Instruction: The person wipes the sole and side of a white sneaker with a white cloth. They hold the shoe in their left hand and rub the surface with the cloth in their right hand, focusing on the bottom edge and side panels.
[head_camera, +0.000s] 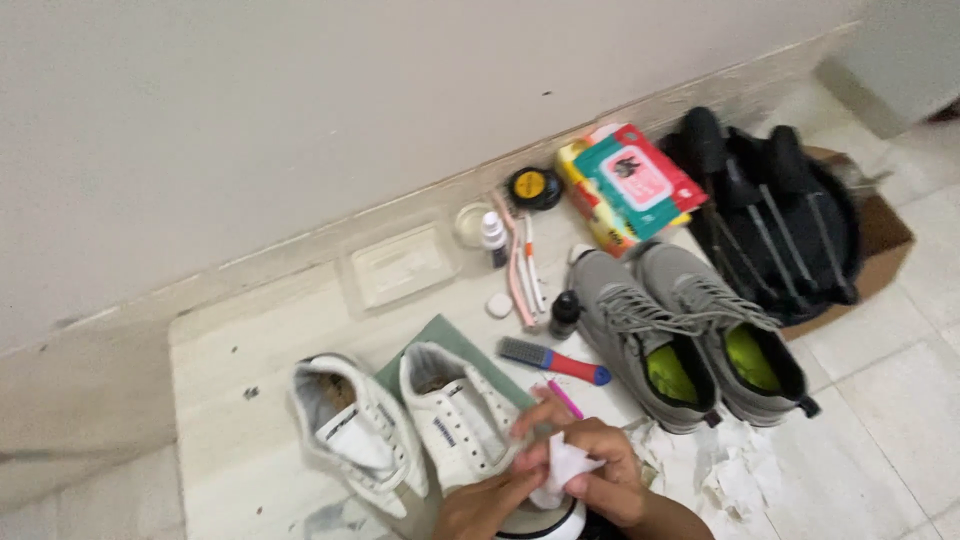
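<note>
Where tiled floor (900, 400) meets wall (300, 100), 2 hands hold tissue (565, 468).

We see two white sneakers (400, 425) on a green mat (450, 340), white tissue (563, 470) in our hands, and grey sneakers (690, 325) with lime-green insoles. A brush (553, 361) shows blue bristle head and red handle. The wipes pack (640, 180) is teal and red; the bag (780, 220) black.
</note>
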